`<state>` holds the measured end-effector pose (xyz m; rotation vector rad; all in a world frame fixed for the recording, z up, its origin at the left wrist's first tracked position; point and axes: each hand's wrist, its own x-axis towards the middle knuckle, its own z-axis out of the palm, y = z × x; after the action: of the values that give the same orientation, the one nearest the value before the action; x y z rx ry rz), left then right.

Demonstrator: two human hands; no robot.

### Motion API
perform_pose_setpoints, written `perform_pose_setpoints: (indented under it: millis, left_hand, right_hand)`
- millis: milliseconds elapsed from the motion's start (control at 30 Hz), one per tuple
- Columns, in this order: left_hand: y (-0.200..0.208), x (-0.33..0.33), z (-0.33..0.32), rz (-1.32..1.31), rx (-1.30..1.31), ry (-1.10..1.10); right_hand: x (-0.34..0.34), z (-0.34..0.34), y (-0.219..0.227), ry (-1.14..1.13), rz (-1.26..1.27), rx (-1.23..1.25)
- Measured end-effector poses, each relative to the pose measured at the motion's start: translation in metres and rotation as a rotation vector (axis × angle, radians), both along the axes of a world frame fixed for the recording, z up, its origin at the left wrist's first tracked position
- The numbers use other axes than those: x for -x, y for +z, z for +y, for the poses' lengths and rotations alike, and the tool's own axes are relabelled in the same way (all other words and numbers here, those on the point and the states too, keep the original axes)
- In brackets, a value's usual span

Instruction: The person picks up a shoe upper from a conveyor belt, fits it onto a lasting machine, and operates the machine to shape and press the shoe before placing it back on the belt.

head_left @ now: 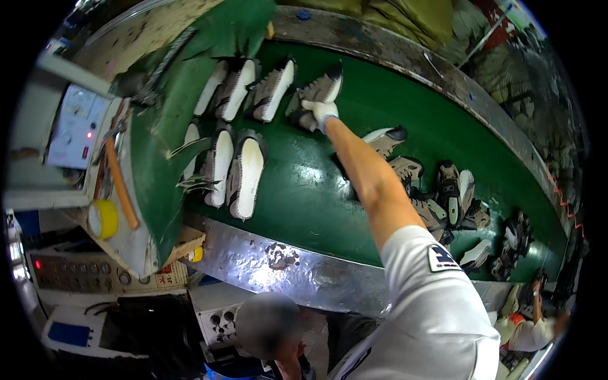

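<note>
My right hand (pixel 322 113), in a white glove, reaches across the green bench top and is closed round the heel part of a grey-brown shoe (pixel 326 88) with a white sole. The shoe lies on its side at the far edge, toe pointing away. Left of it, two rows of similar shoes lie on their sides, pale soles showing; the nearest is a shoe (pixel 246 174) with dark stitching round its sole. Part of a shoe (pixel 383 140) shows behind my forearm. My left hand is not in view.
More shoes (pixel 449 190) lie jumbled on the green bench (pixel 304 209) to the right. A hammer (pixel 120 180), a yellow tape roll (pixel 103 219) and a control box (pixel 79 126) are at the left. One person (pixel 269 326) is near the front edge, another (pixel 529 329) at far right.
</note>
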<state>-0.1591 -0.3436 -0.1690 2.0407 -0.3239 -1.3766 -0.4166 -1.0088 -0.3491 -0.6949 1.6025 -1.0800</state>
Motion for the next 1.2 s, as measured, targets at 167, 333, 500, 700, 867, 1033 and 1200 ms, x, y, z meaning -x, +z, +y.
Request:
perform_pose_setpoints:
  millis: [167, 333, 500, 700, 867, 1033, 1200]
  left_hand:
    - [-0.003, -0.015, 0.046, -0.096, 0.104, -0.013]
    - [0.085, -0.066, 0.012, -0.214, 0.262, 0.093]
    - [0.158, -0.119, 0.001, -0.119, 0.505, 0.272]
    - [0.186, -0.175, 0.104, -0.039, 0.566, 0.536]
    - [0.159, -0.194, 0.221, -0.081, 0.569, 1.006]
    - [0.153, -0.200, 0.285, -0.162, 0.655, 1.264]
    - [0.154, -0.216, 0.307, -0.235, 0.799, 1.361]
  right_hand:
    - [-0.034, 0.166, 0.078, 0.425, -1.054, -0.118]
    - [-0.096, 0.385, 0.184, 0.166, -1.658, -0.394]
    - [-0.184, 0.508, 0.155, 0.660, -1.533, -0.302]
    - [-0.269, 0.617, 0.287, 1.004, -1.196, -0.627]
    - [-0.329, 0.696, 0.309, 1.209, -0.892, -0.668]
    - [-0.378, 0.748, 0.332, 1.415, -0.812, -0.562]
    - [-0.422, 0.778, 0.323, 1.409, -0.850, -0.548]
